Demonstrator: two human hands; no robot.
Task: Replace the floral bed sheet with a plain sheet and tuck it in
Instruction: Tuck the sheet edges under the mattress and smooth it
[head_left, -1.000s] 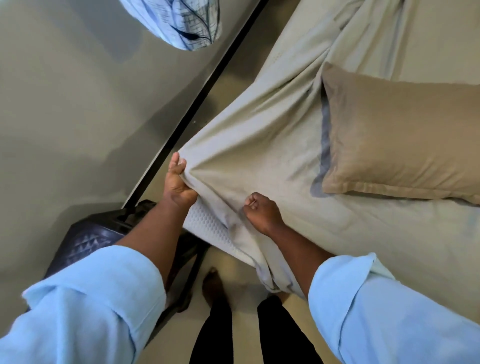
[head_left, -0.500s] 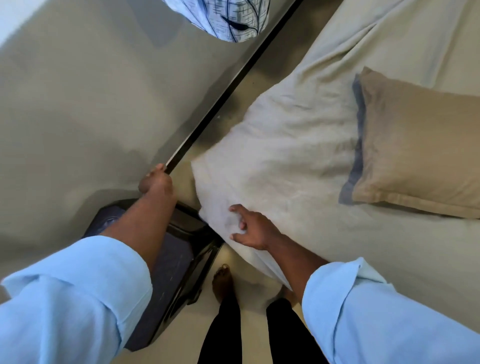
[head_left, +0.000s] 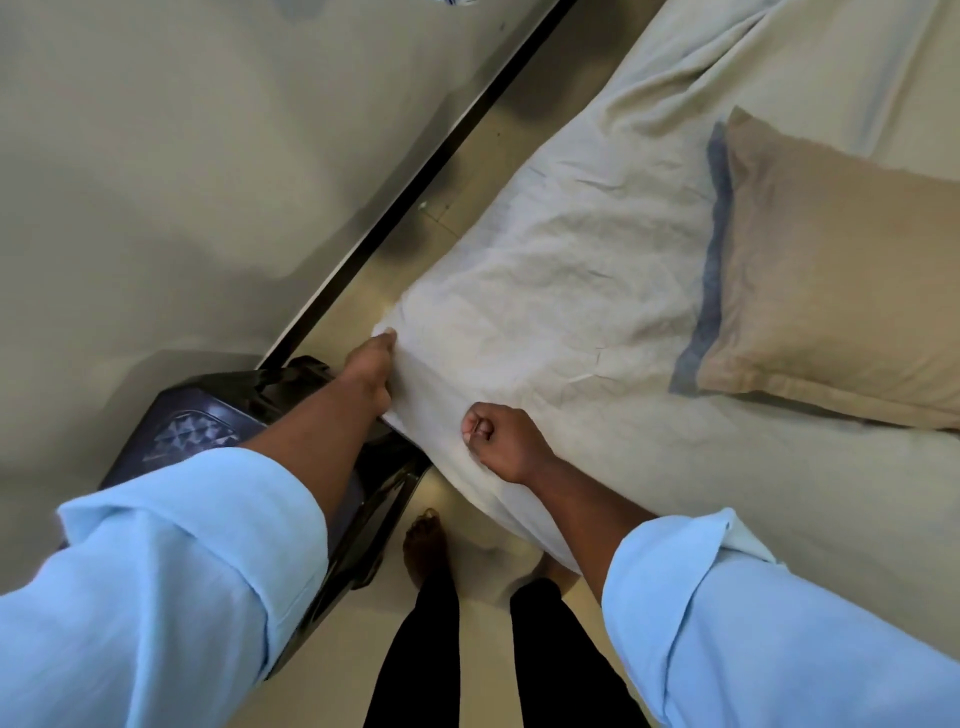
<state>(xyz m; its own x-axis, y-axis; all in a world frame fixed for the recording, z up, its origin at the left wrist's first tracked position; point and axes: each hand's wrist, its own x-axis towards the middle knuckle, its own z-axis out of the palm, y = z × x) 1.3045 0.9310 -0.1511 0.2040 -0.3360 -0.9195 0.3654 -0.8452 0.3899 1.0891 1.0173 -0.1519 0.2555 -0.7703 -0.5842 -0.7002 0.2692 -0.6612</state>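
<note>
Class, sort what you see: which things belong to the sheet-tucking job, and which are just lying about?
Job in hand: sheet; left hand; right hand.
Lying about: pillow; dark chair.

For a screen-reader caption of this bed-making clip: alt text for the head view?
A person's left hand touches the plain beige sheet at its near corner while the right hand rests fisted on top. A tan pillow lies on the sheet beyond.

Pillow (head_left: 841, 291) lies on sheet (head_left: 545, 270), stool (head_left: 208, 431) left of bed corner
</note>
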